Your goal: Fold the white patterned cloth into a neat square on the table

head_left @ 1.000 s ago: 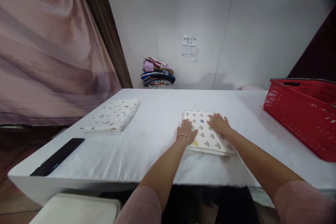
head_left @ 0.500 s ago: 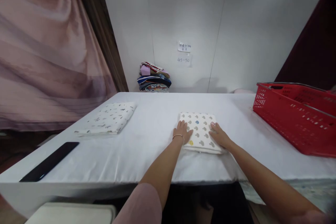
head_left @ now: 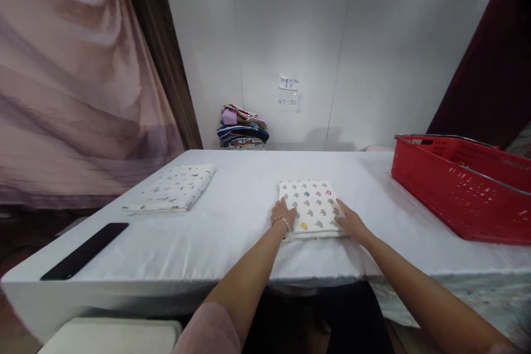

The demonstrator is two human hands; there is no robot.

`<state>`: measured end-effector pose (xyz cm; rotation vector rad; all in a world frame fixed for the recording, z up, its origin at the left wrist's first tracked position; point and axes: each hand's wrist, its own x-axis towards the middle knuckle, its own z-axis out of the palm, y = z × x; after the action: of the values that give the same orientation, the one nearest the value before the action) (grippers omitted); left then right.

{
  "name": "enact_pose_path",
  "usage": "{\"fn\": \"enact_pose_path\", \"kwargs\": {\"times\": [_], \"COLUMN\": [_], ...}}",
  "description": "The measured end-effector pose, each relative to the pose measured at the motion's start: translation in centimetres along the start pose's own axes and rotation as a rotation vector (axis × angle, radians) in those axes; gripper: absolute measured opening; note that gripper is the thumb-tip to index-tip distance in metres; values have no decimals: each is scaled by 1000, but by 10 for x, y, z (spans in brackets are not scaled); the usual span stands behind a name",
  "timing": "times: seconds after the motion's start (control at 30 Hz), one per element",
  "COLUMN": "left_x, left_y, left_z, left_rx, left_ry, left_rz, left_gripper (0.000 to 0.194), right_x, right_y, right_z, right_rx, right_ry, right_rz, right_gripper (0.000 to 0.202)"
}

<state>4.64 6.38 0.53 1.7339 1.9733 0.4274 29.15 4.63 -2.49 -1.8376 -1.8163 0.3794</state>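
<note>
A white folded cloth (head_left: 314,204) with grey mushroom prints and a few coloured ones lies flat on the white-covered table, close to the front edge. At its left edge is my left hand (head_left: 284,217), with a bracelet at the wrist; the thumb rests on top and the fingers run along the side. My right hand (head_left: 352,222) grips the right edge in the same way, thumb over the top. The undersides of the fingers are hidden. Farther left lies another folded white cloth (head_left: 178,187) with small dark prints.
A black phone-like slab (head_left: 85,250) lies at the front left of the table (head_left: 240,232). To the right stands a red plastic basket (head_left: 452,193). A stack of folded fabrics (head_left: 243,128) sits beyond the back edge, and paper signs (head_left: 288,91) hang on the wall.
Both hands have drawn from lying spread on top of the cloth outward to its side edges. The view has shifted slightly; the cloth stays on the table.
</note>
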Motion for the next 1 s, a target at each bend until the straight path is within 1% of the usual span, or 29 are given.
{"fn": "enact_pose_path", "kwargs": {"times": [0.03, 0.1, 0.13, 0.2, 0.27, 0.33, 0.4, 0.47, 0.53, 0.6, 0.73, 0.83, 0.93, 1.0], "left_x": [-8, -22, -27, -33, -33, -29, -23, -17, -10, 0, 24, 43, 61, 72], "left_y": [1, 0, -1, -7, -12, -13, -13, -12, -12, -15, -21, -25, -27, -29], "left_z": [5, 14, 18, 23, 21, 17, 12, 8, 6, 5, -2, -8, -13, -14], "left_rx": [-8, -13, -18, -47, -91, -131, -153, -161, -171, -192, -257, -262, -161, -70], "left_ry": [-10, -24, -30, -8, 34, 64, 77, 79, 71, 77, 144, 154, 197, 228], "left_rz": [0, 43, 77, 139, 171, 166, 149, 138, 118, 100, 96, 89, 63, 53], "left_gripper": [70, 75, 76, 73, 68, 64, 60, 56, 51, 46, 43, 41, 36, 37], "right_x": [4, 9, 9, 5, -2, -11, -20, -27, -32, -34, -33, -30, -30, -31], "right_y": [2, 1, -3, -18, -39, -58, -71, -74, -72, -69, -68, -71, -73, -72], "right_z": [-6, -19, -24, -29, -27, -19, -7, 6, 15, 21, 20, 14, 11, 13], "right_rx": [-52, -221, -314, -440, -438, -381, -355, -365, -379, -389, -380, -336, -301, -312], "right_ry": [-2, 14, 35, 73, 68, 11, -98, -193, -226, -210, -221, -291, -329, -291], "right_rz": [-14, -28, -49, -144, -268, -338, -375, -398, -409, -412, -402, -367, -358, -372], "right_gripper": [66, 63, 60, 51, 47, 49, 54, 57, 58, 58, 59, 60, 59, 57]}}
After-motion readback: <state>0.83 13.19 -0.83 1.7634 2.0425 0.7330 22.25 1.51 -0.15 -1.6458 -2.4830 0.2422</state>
